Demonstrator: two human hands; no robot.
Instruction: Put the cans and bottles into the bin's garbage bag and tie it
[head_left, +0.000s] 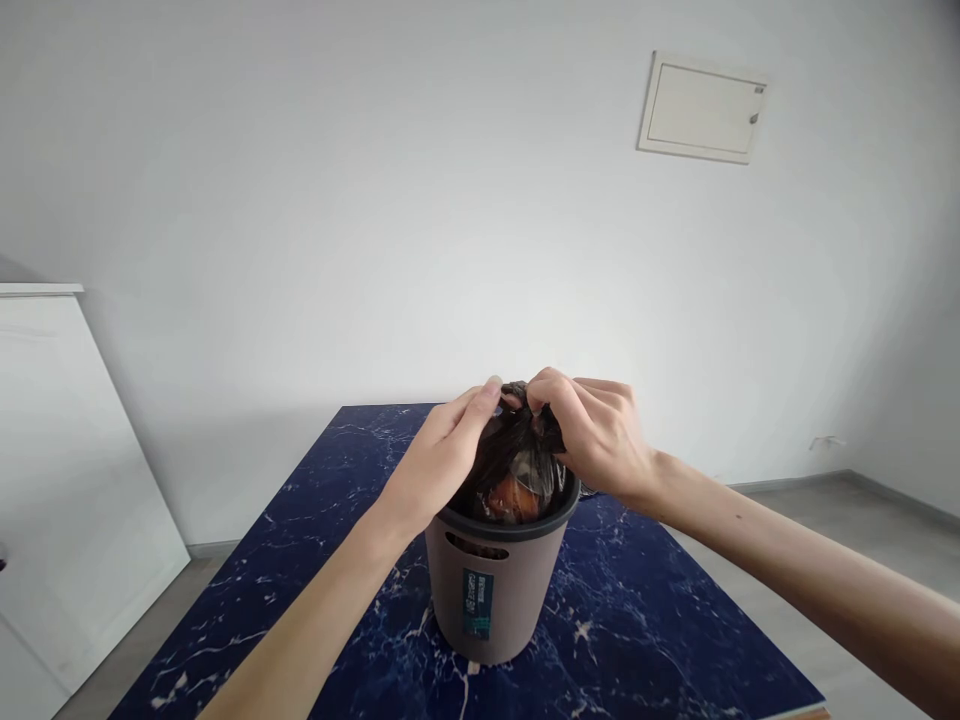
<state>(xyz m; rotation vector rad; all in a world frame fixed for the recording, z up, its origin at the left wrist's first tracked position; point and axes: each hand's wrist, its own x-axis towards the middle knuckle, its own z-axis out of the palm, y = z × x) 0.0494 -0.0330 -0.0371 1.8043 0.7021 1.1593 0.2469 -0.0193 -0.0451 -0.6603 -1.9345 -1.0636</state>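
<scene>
A small grey-brown plastic bin (pixel 491 590) with a handle slot and a blue label stands on a dark blue marbled table (pixel 637 620). A black plastic bag (pixel 517 455) sits inside it, gathered at the top, with something orange-brown showing through. My left hand (pixel 439 455) pinches the bunched top of the bag from the left. My right hand (pixel 596 430) is closed on the same bunched top from the right. Both hands meet just above the bin's rim.
A plain white wall rises behind the table, with a white panel door (pixel 701 108) high on the right. A white board (pixel 52 480) leans at the left. Grey floor (pixel 825 520) shows on both sides of the table.
</scene>
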